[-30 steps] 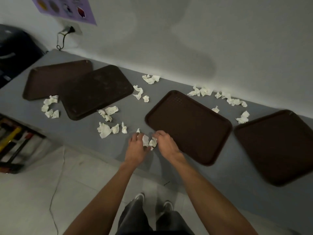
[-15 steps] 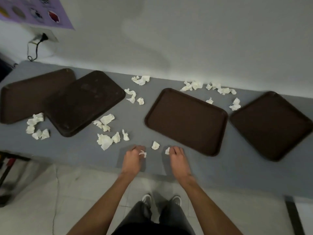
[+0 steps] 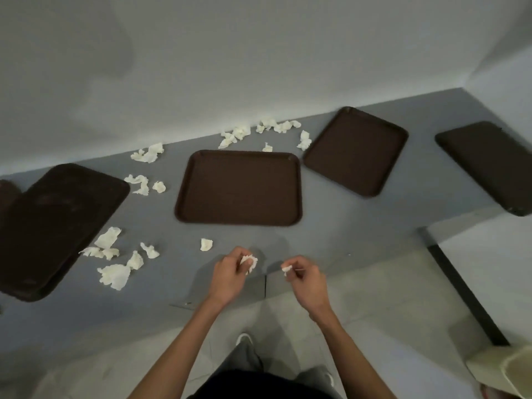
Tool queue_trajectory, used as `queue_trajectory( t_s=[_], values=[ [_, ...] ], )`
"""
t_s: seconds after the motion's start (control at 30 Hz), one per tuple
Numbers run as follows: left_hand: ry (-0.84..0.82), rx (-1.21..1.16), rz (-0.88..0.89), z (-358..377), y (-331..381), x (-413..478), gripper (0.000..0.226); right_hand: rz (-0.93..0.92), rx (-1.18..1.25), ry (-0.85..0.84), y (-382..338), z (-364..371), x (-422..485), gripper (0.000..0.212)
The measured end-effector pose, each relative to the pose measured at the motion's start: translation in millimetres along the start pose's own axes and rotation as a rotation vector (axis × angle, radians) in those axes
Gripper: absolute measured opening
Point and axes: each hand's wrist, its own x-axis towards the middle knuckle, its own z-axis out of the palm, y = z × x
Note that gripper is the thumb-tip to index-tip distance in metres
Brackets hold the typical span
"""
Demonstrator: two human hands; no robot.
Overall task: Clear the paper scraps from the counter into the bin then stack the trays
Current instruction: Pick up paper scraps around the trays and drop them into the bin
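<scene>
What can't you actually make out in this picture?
All in the head view:
- the far-right tray: cut off by the right edge.
- the leftmost tray: mostly covered by the overlapping tray and cut by the left edge.
- the beige object, bottom right corner: cut off, so whether it is the bin is unclear.
- the scraps in the left hand: curled fingers hide how many.

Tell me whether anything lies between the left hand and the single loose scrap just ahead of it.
Nothing visible does. Only bare counter separates the left hand, which grips a crumpled scrap, from the loose scrap. The middle tray lies beyond it, out of the path.
</scene>
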Motion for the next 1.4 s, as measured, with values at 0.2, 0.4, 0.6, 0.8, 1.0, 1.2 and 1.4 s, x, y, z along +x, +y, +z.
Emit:
queue_trajectory(
  t_s=[0.2, 0.4, 0.6, 0.8, 1.0, 1.2, 1.4],
  values=[
    [-0.207, -0.066, 0.087, 101.2, 85.7, -13.3, 0.005, 0.25, 0.293, 0.212, 67.4, -109.7, -64.6, 0.024],
    [-0.367, -0.069, 0.108, 240.9, 181.7, -56.6, 0.007, 0.322, 0.348, 0.402, 148.7, -231.0, -133.2, 0.014],
    [-0.553, -0.062, 0.208, 369.1, 273.8, -104.0, 0.007, 0.404, 0.331, 0.59, 235.8, -336.4, -187.4, 0.012],
    [-0.699, -0.021, 0.281, 481.0, 345.4, -123.6, 0.023, 0.499, 0.409, 0.78, 309.3, -424.8, -216.2, 0.021],
    [-0.766, 0.044, 0.38, 596.6, 403.6, -120.6, 0.015, 0.626, 0.489, 0.896, 390.6, -503.5, -218.2, 0.024],
    [-0.871, 0.025, 0.31, 706.1, 456.0, -117.7, 0.02, 0.765, 0.439, 0.963, 468.4, -579.5, -211.2, 0.018],
    [-0.887, 0.111, 0.305, 809.5, 492.9, -122.0, 0.015, 0.847, 0.318, 0.944, 553.7, -649.4, -193.0, 0.011]
  ],
)
